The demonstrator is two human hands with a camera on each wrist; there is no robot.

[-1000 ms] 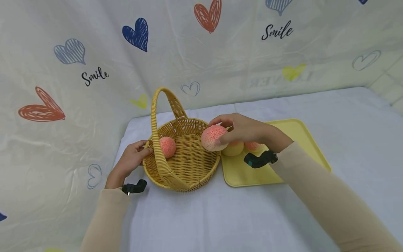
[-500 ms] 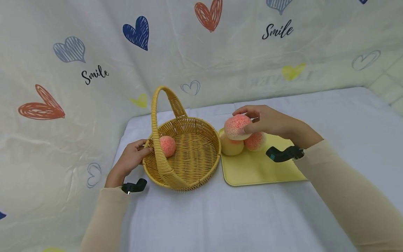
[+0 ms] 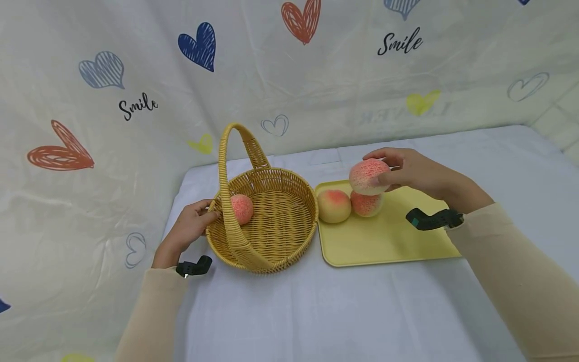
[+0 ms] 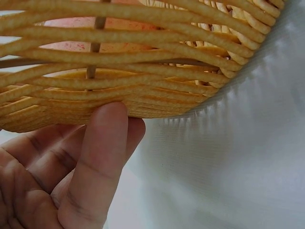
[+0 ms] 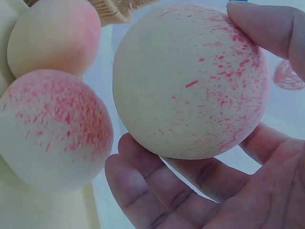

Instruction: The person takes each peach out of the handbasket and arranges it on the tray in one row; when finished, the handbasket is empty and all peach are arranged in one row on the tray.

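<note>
My right hand (image 3: 409, 171) holds a pink-speckled peach (image 3: 368, 177) between thumb and fingers, raised over the back of the yellow tray (image 3: 384, 244). In the right wrist view the held peach (image 5: 190, 81) shows its pale side. Below it on the tray sit a speckled peach (image 3: 365, 204) and a smoother yellow peach with a red blush (image 3: 334, 207), side by side. At the left, my left hand (image 3: 190, 226) pinches the rim of a wicker basket (image 3: 312, 229); the left wrist view has the thumb (image 4: 105, 143) against the weave. One pink peach (image 3: 242, 209) lies inside the basket, partly behind its handle.
The basket's tall arched handle (image 3: 226, 166) rises over its left side. Basket and tray stand edge to edge on a white tablecloth (image 3: 289, 317). Behind the table hangs a curtain (image 3: 344, 75) printed with hearts and words.
My right hand has carried the peach rightward and slightly up, from over the basket's right rim to over the tray, uncovering the two tray peaches. The left hand stays on the basket.
</note>
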